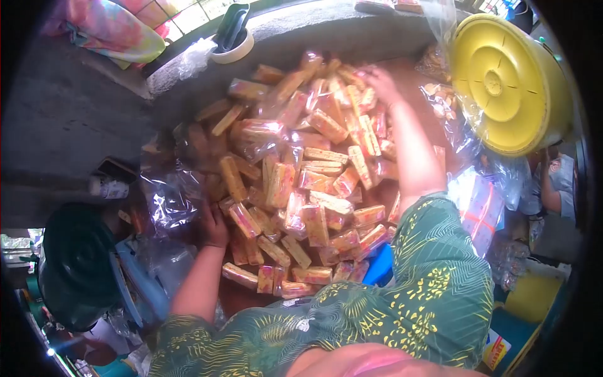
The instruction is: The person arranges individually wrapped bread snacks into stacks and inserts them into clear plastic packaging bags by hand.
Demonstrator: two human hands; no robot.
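Packs (pixel 281 183) lie by R hand (pixel 379 85) & right of L hand (pixel 214 229), plastic bag (pixel 168 200) just left of latter; can't tell how open grips are or what's held.

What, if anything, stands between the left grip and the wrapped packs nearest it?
Nothing visible does: the left grip is at the left edge of the wrapped packs, close beside the nearest ones. The clear plastic lies on the grip's other side, out of that path.

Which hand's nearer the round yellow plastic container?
Right. Right hand is at the far right of the golden wrapped packets, left of the container; left hand is at their left, farther.
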